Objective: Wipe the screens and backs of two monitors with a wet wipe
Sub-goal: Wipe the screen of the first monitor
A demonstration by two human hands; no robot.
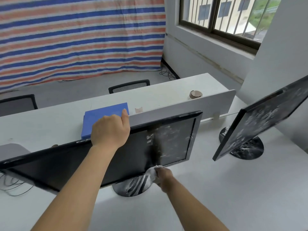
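A black monitor (pixel 66 160) stands tilted in front of me on a round black base (pixel 133 185). Its screen's left part is dark and clean; the right part carries white smears. My left hand (pixel 110 129) grips the monitor's top edge, fingers curled over the back. My right hand (pixel 164 178) holds a crumpled white wet wipe (pixel 152 172) against the screen's lower edge, near the boundary between clean and smeared areas. A second black monitor (pixel 260 124), smeared white all over, stands at the right on its own round base (pixel 246 150).
A white desk (pixel 216 189) carries both monitors. Behind a low white partition (pixel 183 105) lie a blue folder (pixel 101 117) and a round jar (pixel 195 95). Cables (pixel 13 184) trail at the left. Two office chairs (pixel 129 85) stand beyond the far desk.
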